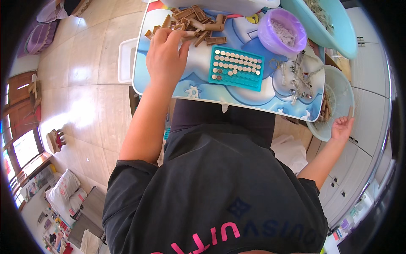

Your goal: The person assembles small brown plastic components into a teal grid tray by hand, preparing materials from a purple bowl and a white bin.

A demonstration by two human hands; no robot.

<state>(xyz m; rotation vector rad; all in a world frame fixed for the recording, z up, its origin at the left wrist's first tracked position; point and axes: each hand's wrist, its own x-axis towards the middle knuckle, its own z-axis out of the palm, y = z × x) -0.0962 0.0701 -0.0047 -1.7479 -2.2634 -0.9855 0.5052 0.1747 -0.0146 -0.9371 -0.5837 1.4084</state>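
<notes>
Over the left end of a pile of brown plastic pieces (203,21), my left hand (165,55) has its thumb and index finger bent together at one small piece (192,34). My right hand (341,128) is out at the far right, beside a pale teal basin (349,91); its fingers are curled round a slim brown piece (350,111) that points up. Similar brown pieces (325,111) lie inside the basin. Between my arms, a teal tray (237,82) holds rows of small round silvery discs (237,61); its nearest rows are partly filled.
The low table (198,76) has a blue cartoon top. A purple tub (264,36) with pale strips stands at its back right, near a larger light-blue basin (347,29). Metal chains and rings (300,80) lie along the right edge. White cabinets (368,101) stand beyond.
</notes>
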